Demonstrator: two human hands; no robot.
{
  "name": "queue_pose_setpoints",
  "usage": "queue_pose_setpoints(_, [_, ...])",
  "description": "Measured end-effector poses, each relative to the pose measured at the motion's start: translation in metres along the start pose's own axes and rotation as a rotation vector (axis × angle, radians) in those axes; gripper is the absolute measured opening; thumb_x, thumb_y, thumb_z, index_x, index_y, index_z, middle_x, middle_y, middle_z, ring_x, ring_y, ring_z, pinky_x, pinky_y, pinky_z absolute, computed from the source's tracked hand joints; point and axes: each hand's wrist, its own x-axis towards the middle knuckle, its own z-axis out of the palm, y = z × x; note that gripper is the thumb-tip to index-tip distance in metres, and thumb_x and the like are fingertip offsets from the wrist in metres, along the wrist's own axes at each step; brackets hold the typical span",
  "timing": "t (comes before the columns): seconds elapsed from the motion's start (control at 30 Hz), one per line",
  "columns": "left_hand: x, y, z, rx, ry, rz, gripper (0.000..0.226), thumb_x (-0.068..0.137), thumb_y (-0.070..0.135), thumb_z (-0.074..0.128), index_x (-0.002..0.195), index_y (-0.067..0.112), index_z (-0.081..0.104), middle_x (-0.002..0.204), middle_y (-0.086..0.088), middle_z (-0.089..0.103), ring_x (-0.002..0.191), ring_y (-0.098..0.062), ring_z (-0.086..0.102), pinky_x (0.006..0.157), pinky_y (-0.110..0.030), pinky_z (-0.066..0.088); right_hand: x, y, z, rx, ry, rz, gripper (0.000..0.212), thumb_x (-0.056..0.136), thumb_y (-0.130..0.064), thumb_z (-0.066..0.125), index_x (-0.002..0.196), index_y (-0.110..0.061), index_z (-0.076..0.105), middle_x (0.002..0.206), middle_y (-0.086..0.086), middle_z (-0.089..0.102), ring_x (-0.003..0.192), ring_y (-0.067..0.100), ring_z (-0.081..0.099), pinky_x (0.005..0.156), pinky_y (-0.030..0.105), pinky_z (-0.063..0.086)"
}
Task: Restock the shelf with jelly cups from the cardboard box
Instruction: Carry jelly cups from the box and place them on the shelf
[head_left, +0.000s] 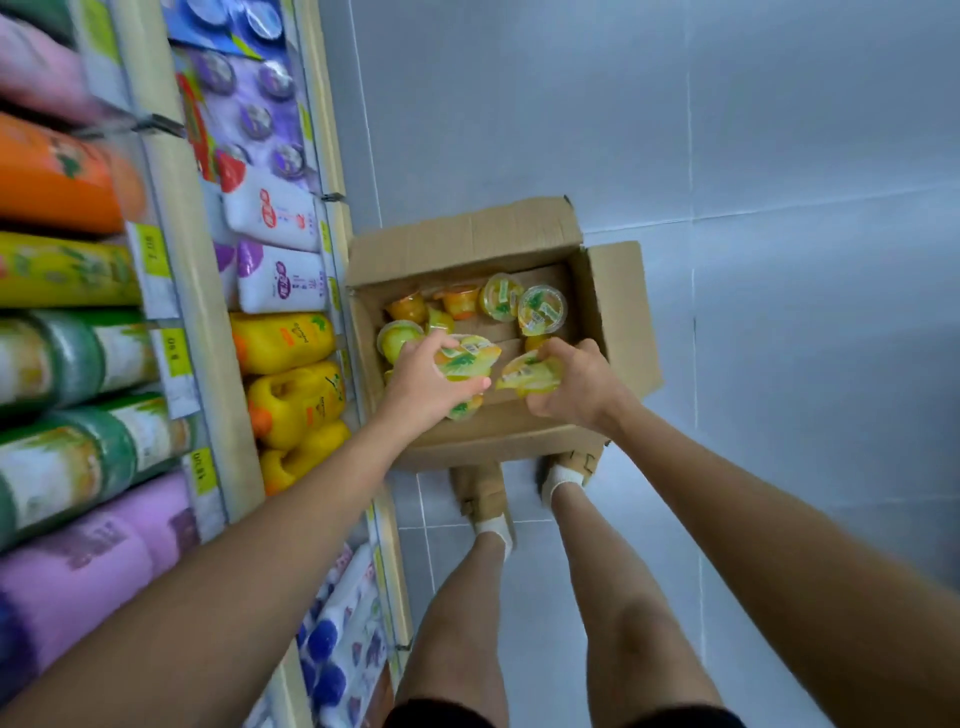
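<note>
Both hands down in the cardboard box (467, 244): left hand (423, 382) and right hand (576, 382) each clamped round jelly cups (540, 310); shelf (197, 312) lies left, nearer the left hand.

Brown cardboard box (467, 244); yellow-orange jelly cups (540, 309), green-printed lids; yellow jugs (283, 340); grey tiles (727, 130).

Open cardboard box (470, 244) on tiled floor (779, 156)

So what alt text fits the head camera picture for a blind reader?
Seen from above, a person's left hand and right hand each grip jelly cups at an open cardboard box on a grey tiled floor. More cups lie loose inside. Stocked shelves of bottles and packets stand to the left.
</note>
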Motion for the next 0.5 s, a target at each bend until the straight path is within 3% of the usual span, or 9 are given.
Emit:
queue_pose_setpoints(0.13, [-0.062, 0.044, -0.022, -0.048, 0.005, 0.050, 0.047, 0.069, 0.042, 0.081, 0.106, 0.027, 0.057, 0.120, 0.000, 0.053, 0.100, -0.012, 0.051, 0.078, -0.026, 0.040, -0.080, -0.020, -0.031, 0.092, 0.089, 0.008, 0.061, 0.078, -0.035, 0.074, 0.132, -0.024, 0.047, 0.118, 0.007, 0.039, 0.092, 0.019, 0.047, 0.082, 0.022, 0.036])
queue_pose_setpoints(0.3, [-0.139, 0.095, -0.051, -0.051, -0.005, 0.171, 0.045, 0.070, 0.043, 0.080, 0.108, 0.028, 0.061, 0.115, 0.000, 0.062, 0.103, -0.018, 0.059, 0.088, -0.035, 0.050, -0.185, -0.027, -0.056, 0.211, 0.234, 0.031, 0.060, 0.078, -0.033, 0.075, 0.131, -0.020, 0.051, 0.120, 0.014, 0.049, 0.112, 0.027, 0.050, 0.091, 0.024, 0.037])
queue_pose_setpoints(0.43, [-0.200, 0.125, -0.066, -0.104, -0.041, 0.272, 0.040, 0.074, 0.038, 0.079, 0.107, 0.029, 0.059, 0.111, 0.002, 0.063, 0.101, -0.016, 0.059, 0.086, -0.032, 0.048, -0.271, -0.018, -0.060, 0.408, 0.407, 0.035, 0.052, 0.077, -0.027, 0.078, 0.124, -0.014, 0.058, 0.102, 0.005, 0.051, 0.093, 0.018, 0.051, 0.065, 0.014, 0.031])
queue_pose_setpoints(0.5, [-0.232, 0.138, -0.067, -0.119, -0.052, 0.334, 0.042, 0.077, 0.034, 0.077, 0.112, 0.026, 0.056, 0.107, 0.008, 0.057, 0.098, -0.010, 0.054, 0.081, -0.026, 0.041, -0.311, -0.009, -0.055, 0.507, 0.492, 0.037, 0.051, 0.075, -0.029, 0.078, 0.121, -0.019, 0.060, 0.108, 0.007, 0.055, 0.091, 0.015, 0.050, 0.064, 0.014, 0.031])
